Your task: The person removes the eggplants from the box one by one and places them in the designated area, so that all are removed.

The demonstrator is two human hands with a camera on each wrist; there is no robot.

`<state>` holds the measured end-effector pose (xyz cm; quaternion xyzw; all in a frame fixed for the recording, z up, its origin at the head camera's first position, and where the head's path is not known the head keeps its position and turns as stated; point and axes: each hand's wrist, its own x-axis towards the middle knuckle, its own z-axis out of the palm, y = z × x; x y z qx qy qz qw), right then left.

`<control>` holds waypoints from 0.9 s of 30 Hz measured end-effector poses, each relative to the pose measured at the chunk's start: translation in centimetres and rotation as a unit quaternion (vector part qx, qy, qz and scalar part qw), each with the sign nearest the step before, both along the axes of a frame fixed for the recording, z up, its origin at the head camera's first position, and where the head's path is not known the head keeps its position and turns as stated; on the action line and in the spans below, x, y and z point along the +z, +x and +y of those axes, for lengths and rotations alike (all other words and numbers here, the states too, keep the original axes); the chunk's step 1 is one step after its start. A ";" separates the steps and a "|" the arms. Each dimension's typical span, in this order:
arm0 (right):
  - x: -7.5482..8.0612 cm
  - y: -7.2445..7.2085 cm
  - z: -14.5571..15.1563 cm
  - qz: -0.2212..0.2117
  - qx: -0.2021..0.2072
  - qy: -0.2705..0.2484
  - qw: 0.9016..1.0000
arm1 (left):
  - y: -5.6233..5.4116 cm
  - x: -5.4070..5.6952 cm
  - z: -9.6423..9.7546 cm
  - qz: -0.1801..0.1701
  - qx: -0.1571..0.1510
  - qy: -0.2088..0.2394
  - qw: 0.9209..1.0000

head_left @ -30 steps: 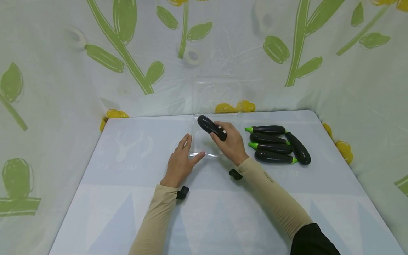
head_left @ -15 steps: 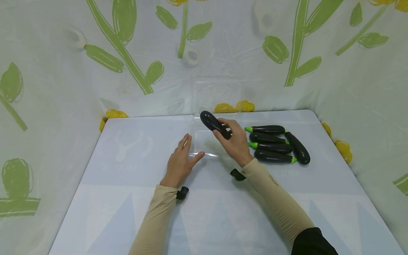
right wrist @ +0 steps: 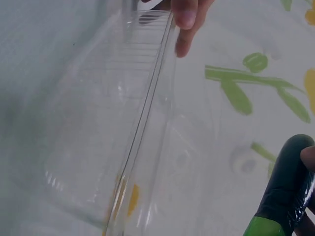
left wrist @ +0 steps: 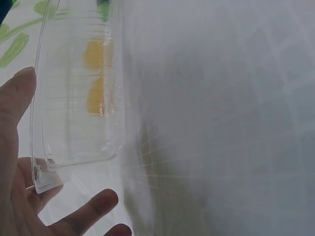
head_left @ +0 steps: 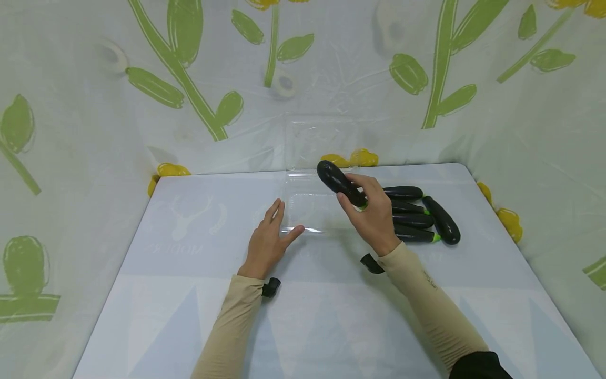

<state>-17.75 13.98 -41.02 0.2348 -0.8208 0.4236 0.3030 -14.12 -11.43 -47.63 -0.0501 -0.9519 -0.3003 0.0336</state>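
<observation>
My right hand (head_left: 371,213) pinches a dark purple eggplant (head_left: 336,178) between thumb and fingers, tilted and raised over the right side of a clear plastic clamshell box (head_left: 303,230). In the right wrist view, the green stem end of that eggplant (right wrist: 283,196) points down beside the box rim (right wrist: 145,118). My left hand (head_left: 267,245) lies at the box's near left corner with its fingers extended. In the left wrist view, its thumb (left wrist: 22,93) is right at the rim and other fingers spread around the corner. The box's clear lid (head_left: 317,139) stands raised at the back.
Several more eggplants (head_left: 412,221) lie in a stacked row right of the box, partly behind my right hand. One eggplant (head_left: 442,220) lies aslant at their right end. A curtain (head_left: 331,79) with printed leaves borders the white table (head_left: 189,316) behind.
My right hand has moved to the right with the eggplant, from over the middle of the box toward the row of eggplants. My left hand has stayed in place.
</observation>
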 end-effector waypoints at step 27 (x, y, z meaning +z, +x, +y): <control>-2.7 1.5 11.1 -0.031 -0.114 0.016 0.993 | 0.1 0.0 -0.1 0.003 -0.008 0.012 1.000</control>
